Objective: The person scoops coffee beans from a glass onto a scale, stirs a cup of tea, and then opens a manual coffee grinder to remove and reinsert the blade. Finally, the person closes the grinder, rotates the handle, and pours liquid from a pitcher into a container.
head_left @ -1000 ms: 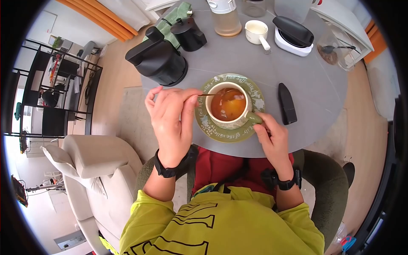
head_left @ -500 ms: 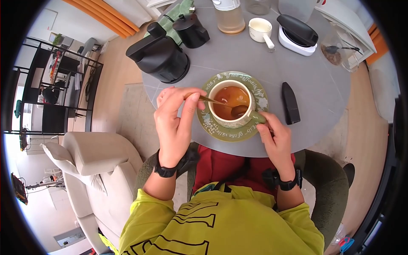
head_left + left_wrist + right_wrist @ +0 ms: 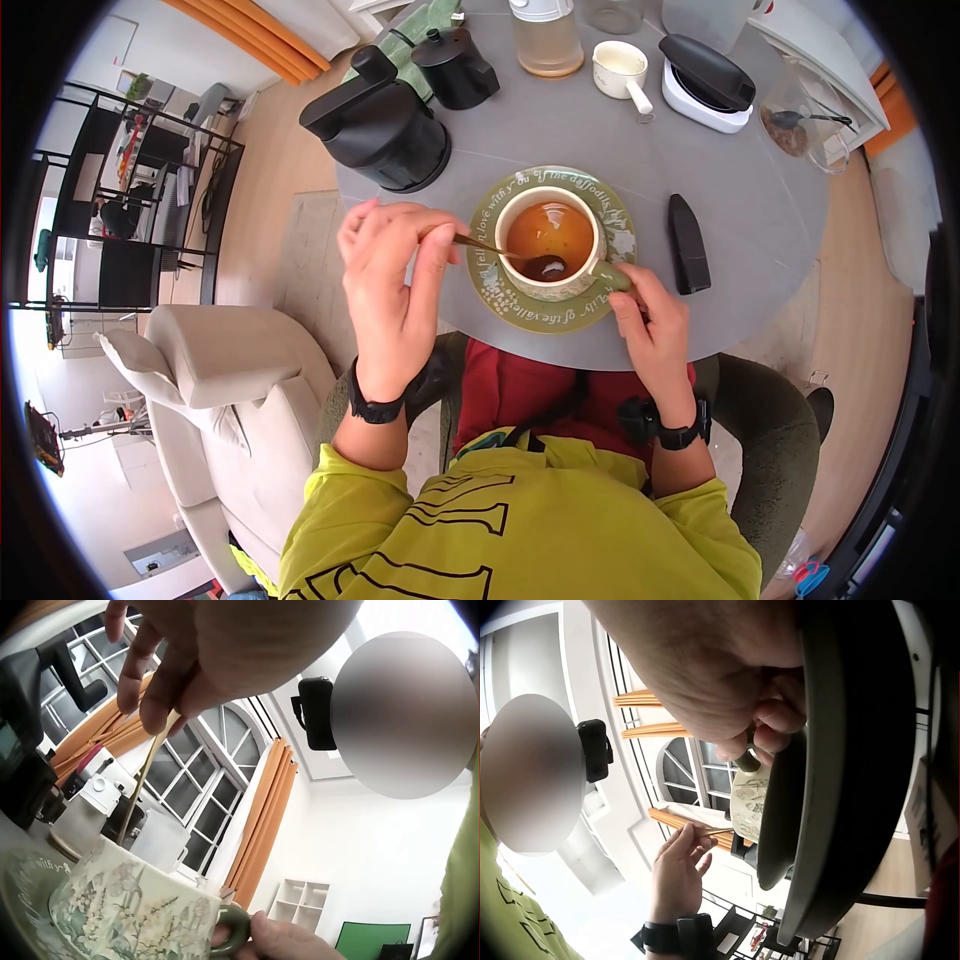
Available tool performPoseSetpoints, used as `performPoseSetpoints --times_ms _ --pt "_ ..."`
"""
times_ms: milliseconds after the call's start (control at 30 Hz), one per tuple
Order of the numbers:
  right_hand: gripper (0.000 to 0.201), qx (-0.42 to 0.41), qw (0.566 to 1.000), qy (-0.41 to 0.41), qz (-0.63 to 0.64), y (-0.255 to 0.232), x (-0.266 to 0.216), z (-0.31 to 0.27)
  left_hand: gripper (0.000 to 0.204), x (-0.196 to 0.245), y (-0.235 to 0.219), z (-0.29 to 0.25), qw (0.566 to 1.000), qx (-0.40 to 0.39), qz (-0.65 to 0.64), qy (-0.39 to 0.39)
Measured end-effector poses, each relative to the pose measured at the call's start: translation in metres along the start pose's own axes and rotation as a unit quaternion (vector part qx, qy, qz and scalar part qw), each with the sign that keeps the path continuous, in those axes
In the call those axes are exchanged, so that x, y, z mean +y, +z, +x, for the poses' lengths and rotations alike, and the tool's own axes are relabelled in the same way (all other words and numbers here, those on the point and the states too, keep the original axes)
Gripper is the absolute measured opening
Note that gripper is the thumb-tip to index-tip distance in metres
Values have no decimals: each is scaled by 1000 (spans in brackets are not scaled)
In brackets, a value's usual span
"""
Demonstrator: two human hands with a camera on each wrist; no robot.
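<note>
A flower-patterned cup (image 3: 142, 907) of amber-brown liquid stands on a green saucer (image 3: 487, 290) with white lettering round its rim. My left hand (image 3: 390, 285) pinches the handle end of a gold spoon (image 3: 485, 244) between thumb and fingers, left of the cup. The spoon slants over the cup's left rim, its bowl in the liquid near the front side. With my right hand (image 3: 652, 325) I grip the green cup handle (image 3: 234, 930) at the lower right. In the right wrist view, curled fingers meet that handle beside the cup.
A black kettle (image 3: 385, 135) and black moka pot (image 3: 455, 68) stand at the back left of the grey round table (image 3: 790, 235). A black elongated object (image 3: 688, 245) lies right of the saucer. Further back are a small white pot (image 3: 618, 68) and a white-and-black device (image 3: 708, 85).
The spoon's bowl has swept through the liquid, lately shifting left and toward the front. My left hand has drawn a little left and down; the right keeps its grip on the handle.
</note>
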State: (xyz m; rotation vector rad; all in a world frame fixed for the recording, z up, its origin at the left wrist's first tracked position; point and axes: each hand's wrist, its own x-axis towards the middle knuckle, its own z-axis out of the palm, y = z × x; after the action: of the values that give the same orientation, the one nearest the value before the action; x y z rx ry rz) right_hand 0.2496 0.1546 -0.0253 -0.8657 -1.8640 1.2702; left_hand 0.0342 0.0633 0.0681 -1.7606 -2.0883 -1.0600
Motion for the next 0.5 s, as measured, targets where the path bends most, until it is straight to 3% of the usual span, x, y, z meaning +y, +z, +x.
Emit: performPoseSetpoints --times_ms 67,200,300,367,500 --pt "22 1 1000 -1 0 0 0 0 8 -3 7 -1 989 -44 -131 -52" --pt "22 1 1000 -5 -9 -1 0 0 8 0 19 0 981 -37 -171 -83" --pt "23 -1 1000 -5 -11 -1 0 0 8 1 22 3 994 10 -102 -27" --pt "23 -2 1000 -4 -10 -1 0 0 7 3 20 6 998 47 11 36" --pt "23 -2 1000 -3 -6 0 0 0 5 2 9 4 996 43 62 38"
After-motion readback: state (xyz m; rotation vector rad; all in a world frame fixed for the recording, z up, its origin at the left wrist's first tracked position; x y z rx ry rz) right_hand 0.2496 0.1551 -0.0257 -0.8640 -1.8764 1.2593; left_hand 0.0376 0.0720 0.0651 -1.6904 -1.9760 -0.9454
